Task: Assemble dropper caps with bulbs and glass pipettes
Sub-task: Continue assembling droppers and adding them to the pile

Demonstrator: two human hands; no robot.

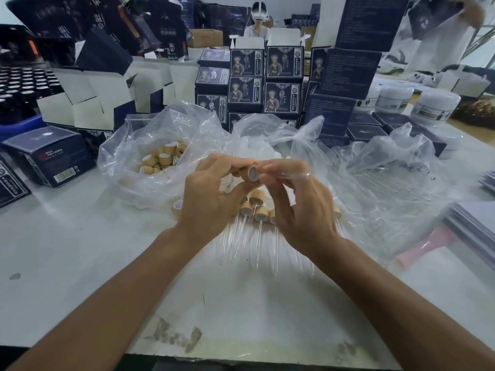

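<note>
Left hand [211, 194]: fingers curled, pinching the tan cap [250, 174] by its side.
Right hand [297, 204]: fingertips closed on a glass pipette [292, 171] (blurred), its end at the cap's open face.
Finished droppers [254, 210]: below both hands, on the table [80, 250].

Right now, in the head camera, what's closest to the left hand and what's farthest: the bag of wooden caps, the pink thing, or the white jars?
From the left hand:
1. Bag of wooden caps, just behind it to the left.
2. Pink thing, on the table's right side.
3. White jars, far back right.
</note>
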